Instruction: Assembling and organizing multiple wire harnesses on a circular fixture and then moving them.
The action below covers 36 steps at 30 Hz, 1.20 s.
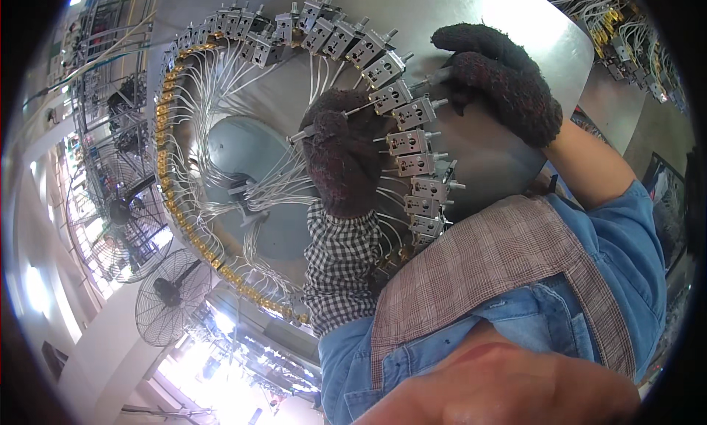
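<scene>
Both my hands wear dark, fuzzy knit gloves. My left hand (340, 156) is inside the ring of metal blocks, fingers closed around a slim silver rod-shaped tool (300, 135). A thin shaft (359, 110) runs from that hand toward a small silver metal block (390, 98). Outside the ring, on the block's other side, my right hand (504, 82) has thumb and fingers closed on a small grey cylindrical piece (440, 76) in line with the same block. Whether that piece belongs to the block or is a separate tool, I cannot tell. Neighbouring blocks (409, 142) stand along the ring's edge.
A round metal table (471, 160) carries the ring. White wires (287, 193) run from the centre to the blocks and to brass-coloured fittings (163, 130) along the left rim. Standing fans (171, 291) are at lower left; more wired parts (626, 46) hang at upper right.
</scene>
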Each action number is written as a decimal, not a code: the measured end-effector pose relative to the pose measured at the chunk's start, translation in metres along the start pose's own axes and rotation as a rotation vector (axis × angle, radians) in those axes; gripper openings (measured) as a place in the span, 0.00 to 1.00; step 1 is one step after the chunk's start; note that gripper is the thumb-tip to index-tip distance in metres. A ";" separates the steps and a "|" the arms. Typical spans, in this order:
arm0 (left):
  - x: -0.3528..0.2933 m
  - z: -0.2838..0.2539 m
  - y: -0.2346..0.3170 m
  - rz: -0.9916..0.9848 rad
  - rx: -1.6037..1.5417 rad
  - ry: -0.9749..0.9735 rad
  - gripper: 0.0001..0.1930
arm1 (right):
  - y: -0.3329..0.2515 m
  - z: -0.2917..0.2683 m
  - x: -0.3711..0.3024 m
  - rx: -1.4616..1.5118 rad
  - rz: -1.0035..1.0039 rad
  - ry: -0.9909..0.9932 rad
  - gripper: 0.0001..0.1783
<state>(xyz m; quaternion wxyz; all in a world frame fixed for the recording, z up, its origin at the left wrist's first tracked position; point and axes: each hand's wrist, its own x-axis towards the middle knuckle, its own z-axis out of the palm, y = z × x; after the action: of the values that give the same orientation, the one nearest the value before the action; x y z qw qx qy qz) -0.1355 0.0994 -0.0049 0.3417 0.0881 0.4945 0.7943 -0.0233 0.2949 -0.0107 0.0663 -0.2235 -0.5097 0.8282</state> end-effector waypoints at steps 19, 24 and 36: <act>0.001 -0.005 -0.003 0.020 0.041 -0.041 0.21 | -0.005 0.005 0.001 -0.164 -0.174 0.008 0.17; 0.002 -0.007 -0.004 0.016 0.121 0.017 0.27 | -0.008 0.004 0.001 -0.401 -0.033 0.017 0.17; 0.001 -0.003 0.005 0.025 0.350 0.040 0.23 | 0.006 -0.003 0.012 -0.262 -0.128 0.017 0.18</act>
<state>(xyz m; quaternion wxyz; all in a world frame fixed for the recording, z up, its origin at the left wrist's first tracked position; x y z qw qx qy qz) -0.1403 0.0966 -0.0023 0.3013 0.1365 0.6307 0.7020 -0.0318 0.2987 -0.0213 0.0936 -0.2043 -0.6260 0.7467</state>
